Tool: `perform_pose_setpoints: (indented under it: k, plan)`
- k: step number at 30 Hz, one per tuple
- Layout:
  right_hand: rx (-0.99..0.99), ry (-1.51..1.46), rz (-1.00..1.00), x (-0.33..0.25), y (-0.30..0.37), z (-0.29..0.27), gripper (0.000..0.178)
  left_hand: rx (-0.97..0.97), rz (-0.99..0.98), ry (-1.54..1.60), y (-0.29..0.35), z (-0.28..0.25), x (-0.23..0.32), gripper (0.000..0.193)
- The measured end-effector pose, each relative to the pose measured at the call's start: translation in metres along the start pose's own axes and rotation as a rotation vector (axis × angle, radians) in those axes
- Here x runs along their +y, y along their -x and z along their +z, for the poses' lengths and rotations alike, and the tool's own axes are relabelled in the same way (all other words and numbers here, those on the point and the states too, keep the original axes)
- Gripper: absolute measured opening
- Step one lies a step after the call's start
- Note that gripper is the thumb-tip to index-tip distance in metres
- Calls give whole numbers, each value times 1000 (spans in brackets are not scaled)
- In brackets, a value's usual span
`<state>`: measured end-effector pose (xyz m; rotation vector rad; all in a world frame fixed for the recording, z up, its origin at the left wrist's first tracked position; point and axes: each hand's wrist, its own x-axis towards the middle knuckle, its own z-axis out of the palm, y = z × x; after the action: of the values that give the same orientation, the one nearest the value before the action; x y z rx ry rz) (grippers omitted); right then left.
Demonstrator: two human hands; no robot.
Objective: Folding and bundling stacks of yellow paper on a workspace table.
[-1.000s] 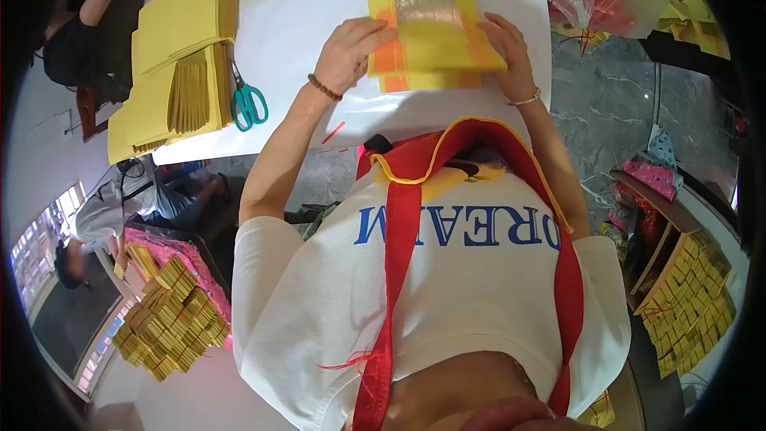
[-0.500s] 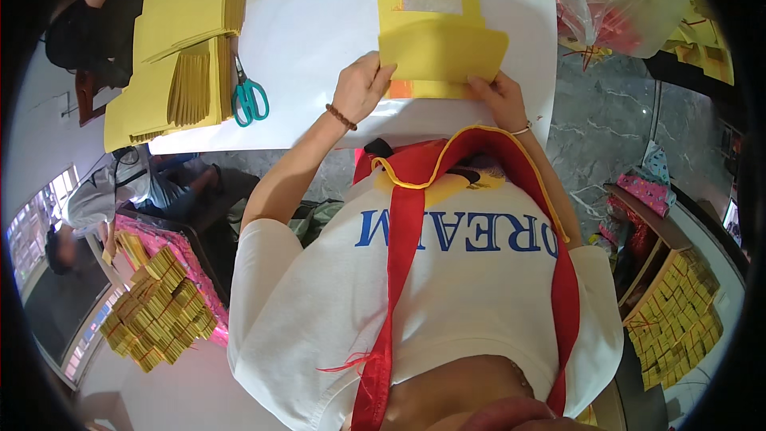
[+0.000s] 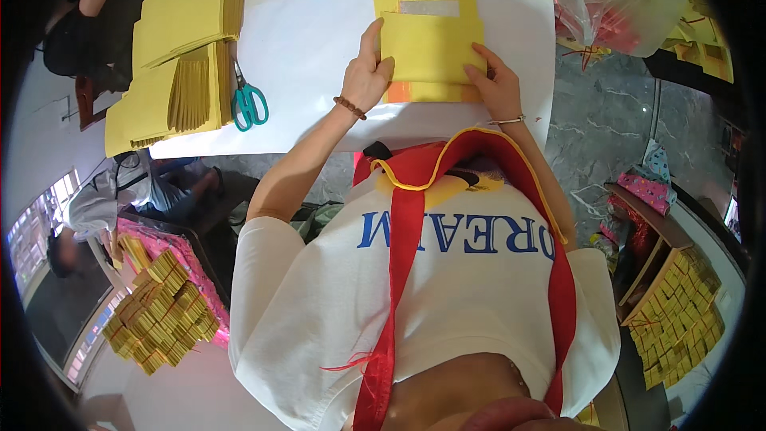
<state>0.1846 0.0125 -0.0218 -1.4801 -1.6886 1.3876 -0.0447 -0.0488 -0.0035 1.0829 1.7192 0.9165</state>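
Note:
A yellow paper sheet (image 3: 431,46) with a silver foil patch lies on the white table (image 3: 311,40), its near part folded up over itself, with an orange strip showing at the bottom edge. My left hand (image 3: 365,76) presses the fold's left edge, thumb and fingers on the paper. My right hand (image 3: 496,84) holds the fold's right edge. Both wrists wear thin bracelets.
Stacks of yellow paper (image 3: 179,48) and green-handled scissors (image 3: 249,102) lie at the table's left. A plastic bag (image 3: 614,0) sits at the right. Folded gold paper bundles fill a pink basket (image 3: 159,311) at lower left and a box (image 3: 678,311) at right. Another person sits at left.
The near part of the yellow sheet has been folded up over the foil-patched sheet. Both hands slid along the fold to its side edges.

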Motion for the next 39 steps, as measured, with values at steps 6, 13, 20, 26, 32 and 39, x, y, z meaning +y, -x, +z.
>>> perform_pose_setpoints:
  k: [6,13,20,26,32,39]
  plan:
    - [30,-54,-57,0,1,3,42,-49,51,-243,0,-1,-3,45]
    - [83,116,-6,3,4,6,44,256,479,-790,0,5,23,38]
    - [110,84,-40,1,4,8,44,168,727,-905,-12,51,27,41]
    - [117,335,-95,-8,9,6,42,111,713,-926,-14,59,11,45]
    - [113,822,-700,-14,11,22,47,72,662,-928,-14,61,6,47]
    - [116,935,-577,4,6,39,50,68,657,-381,-24,38,-3,46]
